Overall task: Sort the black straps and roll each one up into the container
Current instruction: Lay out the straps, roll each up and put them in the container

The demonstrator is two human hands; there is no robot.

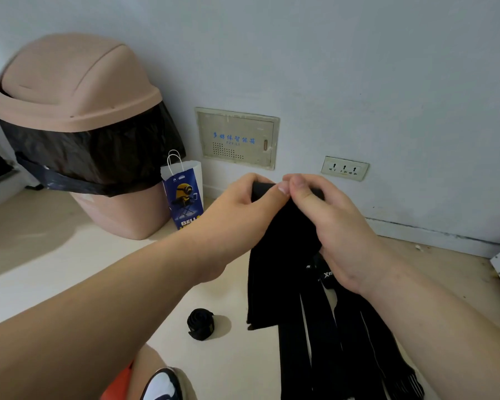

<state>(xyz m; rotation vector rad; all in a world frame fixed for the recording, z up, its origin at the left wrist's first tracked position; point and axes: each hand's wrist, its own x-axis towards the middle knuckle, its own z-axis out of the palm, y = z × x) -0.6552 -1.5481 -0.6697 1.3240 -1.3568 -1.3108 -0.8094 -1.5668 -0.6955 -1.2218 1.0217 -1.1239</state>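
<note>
Several black straps (283, 255) held before the wall (358, 67), rolled top end gripped by left hand (243, 203) and right hand (329, 215), loose lengths hung toward the floor (55, 255), one rolled strap (200, 324) laid on it nearby

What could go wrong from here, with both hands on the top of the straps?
1. The left hand and right hand pinch the top of the black straps, which hang bunched together; rolling one now could drag or tangle the others.
2. The rolled strap lies loose on the floor near a shoe; it might get kicked or unroll.
</note>
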